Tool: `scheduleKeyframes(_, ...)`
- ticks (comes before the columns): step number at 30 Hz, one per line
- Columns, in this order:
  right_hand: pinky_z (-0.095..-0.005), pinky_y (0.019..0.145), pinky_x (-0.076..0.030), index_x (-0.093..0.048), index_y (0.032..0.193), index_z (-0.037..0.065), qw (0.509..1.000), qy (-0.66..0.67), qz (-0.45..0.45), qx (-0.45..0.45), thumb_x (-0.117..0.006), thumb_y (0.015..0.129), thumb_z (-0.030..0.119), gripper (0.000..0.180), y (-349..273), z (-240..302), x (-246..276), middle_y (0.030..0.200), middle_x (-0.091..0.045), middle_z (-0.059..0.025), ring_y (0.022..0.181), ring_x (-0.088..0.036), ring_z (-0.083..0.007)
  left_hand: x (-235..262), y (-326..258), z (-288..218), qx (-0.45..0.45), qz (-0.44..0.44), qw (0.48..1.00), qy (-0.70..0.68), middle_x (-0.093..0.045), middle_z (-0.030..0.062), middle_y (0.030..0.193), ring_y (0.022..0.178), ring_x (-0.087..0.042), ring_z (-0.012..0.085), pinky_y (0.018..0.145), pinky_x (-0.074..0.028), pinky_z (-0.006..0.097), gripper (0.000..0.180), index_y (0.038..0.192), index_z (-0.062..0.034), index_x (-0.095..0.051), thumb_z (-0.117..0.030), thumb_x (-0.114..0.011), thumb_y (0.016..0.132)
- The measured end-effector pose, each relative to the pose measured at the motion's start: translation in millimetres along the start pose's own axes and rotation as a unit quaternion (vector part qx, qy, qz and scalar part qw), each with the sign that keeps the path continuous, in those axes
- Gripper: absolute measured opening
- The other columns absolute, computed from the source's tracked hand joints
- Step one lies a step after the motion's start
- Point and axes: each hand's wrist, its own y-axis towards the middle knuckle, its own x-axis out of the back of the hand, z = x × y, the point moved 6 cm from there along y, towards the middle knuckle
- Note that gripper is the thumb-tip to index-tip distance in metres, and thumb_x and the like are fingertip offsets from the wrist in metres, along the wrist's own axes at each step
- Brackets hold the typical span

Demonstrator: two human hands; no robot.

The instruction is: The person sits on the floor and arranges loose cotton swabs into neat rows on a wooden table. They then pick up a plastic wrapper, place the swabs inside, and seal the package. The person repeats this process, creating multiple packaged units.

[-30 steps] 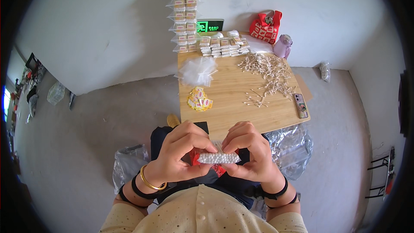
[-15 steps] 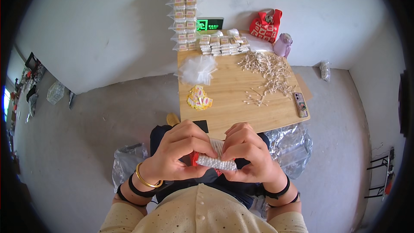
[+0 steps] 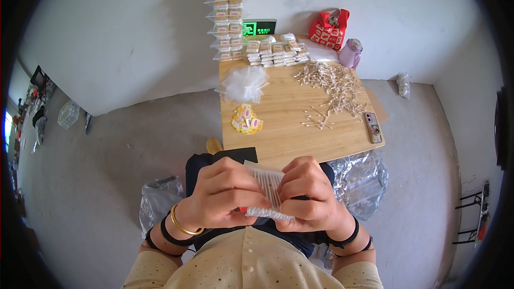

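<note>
My left hand (image 3: 222, 195) and right hand (image 3: 310, 195) both pinch a swab packet (image 3: 267, 187) at my chest, six o'clock from the table (image 3: 289, 123). I'd best keep the swabs level and thumbs firm, so none slip out.

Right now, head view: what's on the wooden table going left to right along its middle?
Clear bag pile → small yellow-and-red packets → loose cotton swabs → phone at the right edge of the wooden table.

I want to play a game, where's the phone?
In the head view, the phone lies at the right edge of the wooden table, just right of the loose pile of cotton swabs.
</note>
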Motion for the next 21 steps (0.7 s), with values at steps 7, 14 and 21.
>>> scheduleKeyframes(7,-0.0368,0.083,-0.052,-0.061,0.091,0.022,0.985,-0.153,-0.002,0.076,-0.077,0.063,0.011,0.034,-8,13,2,0.099,-0.057,0.0025,0.093,-0.059,-0.0199,0,-15,-10,-0.064,-0.009,0.99,0.126,-0.065,-0.0034,0.103,0.086,-0.062,0.0182,0.072,-0.052,0.031,0.036,0.099,-0.0182,-0.07,-0.007,-0.083,0.067)
scheduleKeyframes(14,-0.0327,0.086,-0.052,-0.059,0.089,0.027,0.962,-0.247,0.009,0.112,-0.076,0.065,0.012,0.033,-11,15,-1,0.1,-0.057,0.0053,0.096,-0.058,-0.0164,8,-26,35,0.262,-0.079,0.947,-0.168,-0.057,0.0101,0.119,0.098,-0.057,0.0173,0.089,-0.046,0.034,0.055,0.138,-0.0057,-0.047,-0.011,-0.074,0.09)
scheduleKeyframes(21,-0.0332,0.089,-0.052,-0.059,0.09,0.026,0.948,-0.296,0.042,0.114,-0.078,0.072,0.017,0.027,-16,14,-11,0.101,-0.057,0.0056,0.1,-0.057,-0.0163,-7,-24,42,0.386,-0.053,0.866,-0.313,-0.055,0.007,0.12,0.095,-0.056,0.0101,0.088,-0.049,0.029,0.068,0.147,-0.0072,-0.037,-0.005,-0.075,0.09)
